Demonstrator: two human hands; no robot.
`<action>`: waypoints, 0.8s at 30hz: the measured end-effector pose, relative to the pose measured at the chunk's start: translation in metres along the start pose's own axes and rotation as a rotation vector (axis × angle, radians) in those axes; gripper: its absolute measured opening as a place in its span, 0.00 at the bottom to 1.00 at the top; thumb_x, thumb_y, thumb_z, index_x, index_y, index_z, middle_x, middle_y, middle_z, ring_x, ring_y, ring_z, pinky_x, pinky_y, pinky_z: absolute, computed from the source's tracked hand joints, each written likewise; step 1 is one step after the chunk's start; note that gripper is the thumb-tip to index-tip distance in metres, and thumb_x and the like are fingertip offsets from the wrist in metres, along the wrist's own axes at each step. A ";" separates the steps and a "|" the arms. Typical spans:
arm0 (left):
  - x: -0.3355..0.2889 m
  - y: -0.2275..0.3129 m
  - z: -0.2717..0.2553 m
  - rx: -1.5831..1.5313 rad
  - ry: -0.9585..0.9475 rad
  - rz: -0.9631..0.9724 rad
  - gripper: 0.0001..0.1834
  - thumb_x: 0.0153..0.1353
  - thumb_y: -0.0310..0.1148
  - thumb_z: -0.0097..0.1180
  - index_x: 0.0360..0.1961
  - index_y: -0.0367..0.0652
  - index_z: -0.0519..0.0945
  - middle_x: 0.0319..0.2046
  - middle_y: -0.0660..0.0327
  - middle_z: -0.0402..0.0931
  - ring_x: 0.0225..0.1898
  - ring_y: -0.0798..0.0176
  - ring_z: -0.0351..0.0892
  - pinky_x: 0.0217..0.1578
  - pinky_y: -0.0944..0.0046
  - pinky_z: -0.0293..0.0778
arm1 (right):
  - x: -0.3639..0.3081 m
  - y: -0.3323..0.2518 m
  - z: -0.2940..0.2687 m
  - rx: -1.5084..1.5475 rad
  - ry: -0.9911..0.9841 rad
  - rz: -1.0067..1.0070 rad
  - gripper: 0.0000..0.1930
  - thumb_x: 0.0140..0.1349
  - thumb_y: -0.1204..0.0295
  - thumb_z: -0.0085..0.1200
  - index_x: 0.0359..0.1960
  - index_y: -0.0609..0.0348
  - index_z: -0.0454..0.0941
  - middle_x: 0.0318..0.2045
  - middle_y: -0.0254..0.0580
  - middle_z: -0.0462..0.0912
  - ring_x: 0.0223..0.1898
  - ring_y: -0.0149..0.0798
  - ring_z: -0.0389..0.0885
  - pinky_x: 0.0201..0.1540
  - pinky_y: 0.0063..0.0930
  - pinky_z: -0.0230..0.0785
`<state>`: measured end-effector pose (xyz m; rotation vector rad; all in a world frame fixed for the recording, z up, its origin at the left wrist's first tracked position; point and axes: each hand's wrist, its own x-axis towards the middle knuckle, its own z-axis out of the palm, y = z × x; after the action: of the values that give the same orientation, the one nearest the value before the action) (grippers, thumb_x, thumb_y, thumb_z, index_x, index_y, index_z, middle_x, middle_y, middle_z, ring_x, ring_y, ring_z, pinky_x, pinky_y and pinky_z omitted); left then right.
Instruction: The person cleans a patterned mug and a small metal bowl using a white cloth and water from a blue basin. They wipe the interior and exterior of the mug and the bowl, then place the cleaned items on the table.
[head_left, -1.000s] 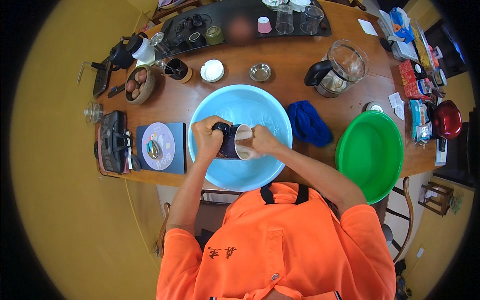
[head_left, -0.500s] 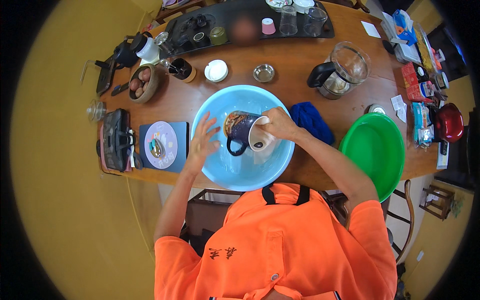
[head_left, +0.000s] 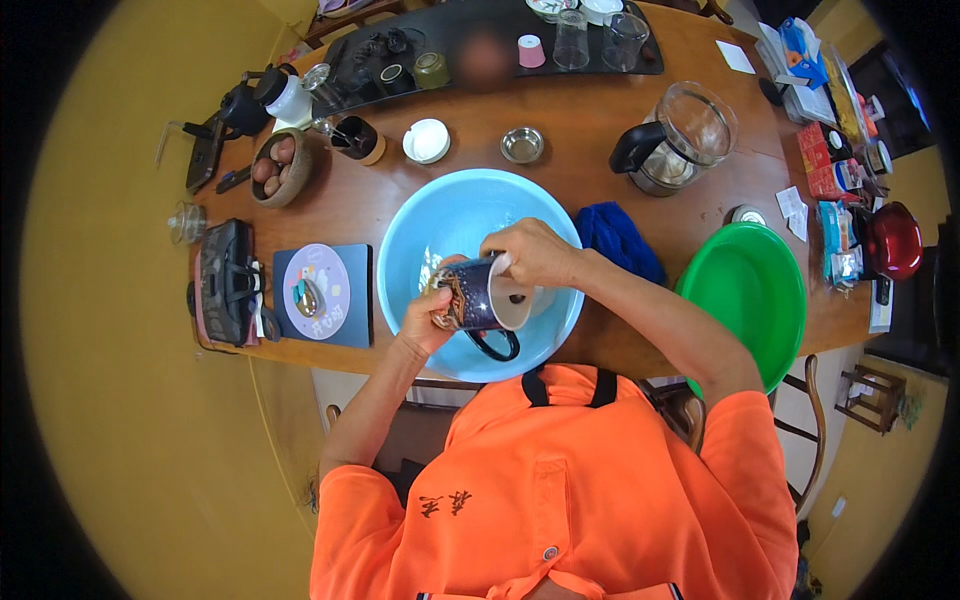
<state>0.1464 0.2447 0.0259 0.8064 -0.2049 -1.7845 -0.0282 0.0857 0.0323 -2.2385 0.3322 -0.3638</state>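
Note:
Over a light blue basin (head_left: 400, 215) at the table's near edge, a dark patterned mug (head_left: 480, 297) lies tilted on its side. Its white mouth faces right, and the black handle hangs toward me. My left hand (head_left: 428, 318) is closed round the mug's base end, fingers partly hidden behind it. At the upper rim is my right hand (head_left: 530, 252), fingers bent and gripping the mug's edge; some fingertips are out of sight. A small dark spot shows inside the mug. Just right of the basin lies a bunched dark blue cloth (head_left: 620, 243).
A green basin (head_left: 745, 290) sits at the right edge. Beyond stand a glass jug (head_left: 690, 135), a small metal bowl (head_left: 522, 146), a white dish (head_left: 427, 141) and a bowl of round brown items (head_left: 290, 185). A black tray (head_left: 470, 35) with cups spans the back; a blue board (head_left: 362, 295) lies left.
My left hand, open and apart from the mug before, has closed round its base. The mug has shifted slightly toward me, and its handle has swung nearer to me and rightward.

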 end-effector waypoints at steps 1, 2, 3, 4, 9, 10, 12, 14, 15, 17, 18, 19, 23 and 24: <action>-0.001 0.006 0.008 0.002 0.006 0.041 0.35 0.47 0.34 0.66 0.57 0.46 0.66 0.45 0.56 0.74 0.43 0.53 0.80 0.36 0.46 0.82 | 0.000 0.006 0.004 0.098 0.097 -0.019 0.13 0.43 0.71 0.64 0.33 0.59 0.81 0.27 0.58 0.81 0.32 0.55 0.81 0.33 0.44 0.72; 0.001 0.008 0.010 0.061 0.039 0.097 0.36 0.45 0.34 0.66 0.57 0.45 0.65 0.44 0.56 0.74 0.43 0.55 0.79 0.39 0.49 0.81 | -0.002 0.011 0.007 0.165 0.111 0.059 0.14 0.44 0.70 0.65 0.34 0.60 0.81 0.27 0.57 0.81 0.32 0.53 0.81 0.33 0.42 0.72; 0.002 0.012 0.012 0.121 0.073 0.156 0.37 0.44 0.34 0.67 0.57 0.45 0.65 0.44 0.57 0.73 0.44 0.56 0.78 0.41 0.52 0.80 | -0.004 0.012 0.008 0.233 0.125 0.134 0.14 0.45 0.69 0.66 0.34 0.61 0.81 0.27 0.57 0.81 0.32 0.52 0.81 0.34 0.40 0.72; 0.003 0.015 0.015 0.181 0.107 0.216 0.38 0.43 0.33 0.68 0.57 0.44 0.65 0.43 0.57 0.73 0.44 0.58 0.78 0.44 0.56 0.80 | -0.005 0.012 0.011 0.300 0.138 0.209 0.15 0.46 0.69 0.67 0.34 0.63 0.80 0.26 0.56 0.82 0.32 0.50 0.82 0.34 0.38 0.72; 0.000 0.028 0.037 0.434 0.172 0.384 0.44 0.33 0.33 0.75 0.55 0.44 0.67 0.43 0.60 0.72 0.44 0.64 0.76 0.45 0.64 0.77 | -0.023 0.006 0.046 1.046 0.072 0.664 0.17 0.55 0.68 0.63 0.40 0.70 0.77 0.30 0.46 0.81 0.32 0.36 0.80 0.32 0.30 0.74; 0.000 0.030 0.040 0.516 0.140 0.417 0.45 0.32 0.32 0.76 0.55 0.44 0.67 0.44 0.60 0.71 0.45 0.64 0.75 0.47 0.64 0.76 | -0.022 0.004 0.048 1.013 -0.006 0.802 0.17 0.57 0.69 0.62 0.41 0.71 0.76 0.31 0.44 0.81 0.32 0.33 0.80 0.32 0.29 0.74; 0.001 0.034 0.044 0.680 0.073 0.487 0.46 0.31 0.31 0.78 0.55 0.44 0.67 0.47 0.59 0.70 0.48 0.64 0.73 0.50 0.64 0.73 | -0.024 0.000 0.052 1.189 0.063 0.904 0.13 0.60 0.73 0.56 0.42 0.72 0.76 0.35 0.48 0.81 0.32 0.34 0.81 0.30 0.29 0.75; 0.003 0.029 0.037 0.749 0.021 0.541 0.47 0.30 0.31 0.79 0.55 0.45 0.67 0.51 0.59 0.66 0.53 0.62 0.69 0.55 0.63 0.68 | -0.026 0.001 0.064 1.205 0.283 0.942 0.12 0.60 0.74 0.55 0.42 0.72 0.76 0.33 0.48 0.82 0.31 0.34 0.81 0.29 0.28 0.75; 0.005 0.026 0.032 0.785 -0.003 0.574 0.48 0.29 0.31 0.80 0.55 0.46 0.66 0.53 0.58 0.64 0.55 0.62 0.67 0.57 0.62 0.65 | -0.022 -0.023 0.035 1.091 0.255 0.963 0.09 0.59 0.77 0.55 0.38 0.72 0.78 0.30 0.49 0.83 0.28 0.35 0.81 0.30 0.29 0.75; 0.005 0.021 0.029 0.840 -0.014 0.639 0.50 0.34 0.36 0.79 0.60 0.46 0.64 0.56 0.57 0.63 0.58 0.61 0.65 0.60 0.62 0.63 | -0.024 0.001 0.047 1.126 0.200 0.772 0.09 0.57 0.76 0.57 0.35 0.71 0.80 0.28 0.49 0.83 0.27 0.36 0.82 0.31 0.30 0.75; 0.004 0.019 0.031 0.768 0.015 0.580 0.50 0.37 0.39 0.77 0.62 0.46 0.62 0.56 0.57 0.63 0.58 0.60 0.66 0.60 0.62 0.63 | -0.027 0.006 0.048 1.144 0.177 0.685 0.09 0.56 0.75 0.58 0.34 0.71 0.80 0.27 0.49 0.83 0.27 0.36 0.82 0.31 0.30 0.75; 0.003 0.018 0.034 0.695 0.045 0.521 0.50 0.40 0.41 0.76 0.64 0.46 0.60 0.57 0.56 0.64 0.58 0.60 0.66 0.60 0.62 0.63 | -0.029 0.012 0.047 0.997 0.186 0.654 0.09 0.55 0.73 0.60 0.33 0.69 0.81 0.27 0.50 0.84 0.27 0.39 0.82 0.32 0.32 0.75; -0.002 0.011 0.020 0.330 0.071 0.270 0.45 0.51 0.50 0.66 0.67 0.47 0.59 0.57 0.58 0.66 0.58 0.62 0.67 0.56 0.62 0.68 | -0.025 0.010 0.031 0.368 0.147 0.529 0.13 0.51 0.64 0.63 0.30 0.61 0.84 0.28 0.53 0.84 0.29 0.51 0.83 0.34 0.39 0.74; -0.002 0.011 0.015 0.238 0.086 0.208 0.43 0.52 0.50 0.65 0.66 0.48 0.60 0.57 0.59 0.66 0.57 0.62 0.68 0.55 0.62 0.68 | -0.024 0.003 0.023 0.196 0.125 0.498 0.14 0.50 0.61 0.63 0.30 0.59 0.84 0.28 0.53 0.84 0.30 0.54 0.83 0.35 0.41 0.74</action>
<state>0.1459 0.2387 0.0435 0.9913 -0.4349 -1.5448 -0.0424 0.1081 0.0124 -1.8660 0.8602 -0.2536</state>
